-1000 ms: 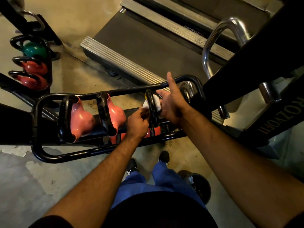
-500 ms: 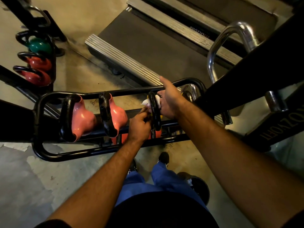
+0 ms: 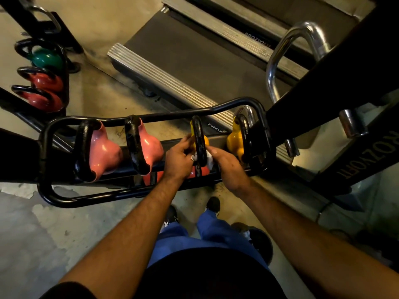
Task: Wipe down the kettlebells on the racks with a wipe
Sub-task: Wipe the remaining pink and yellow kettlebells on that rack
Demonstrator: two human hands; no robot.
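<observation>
- Both hands, the left hand [image 3: 178,157] and the right hand [image 3: 226,164], are gripping the white wipe [image 3: 195,157] around the yellow kettlebell [image 3: 199,141] handle.
- Its yellow neighbour [image 3: 235,139] and the pink kettlebells [image 3: 103,151] are probably waiting.

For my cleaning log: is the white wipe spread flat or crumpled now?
Crumpled: the wipe shows as a small bunched wad at the kettlebell handle, between both hands.

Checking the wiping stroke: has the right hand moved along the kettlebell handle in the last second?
Yes. The right hand has come down from the rack's far bar to the near end of the handle, with the wipe.
</observation>
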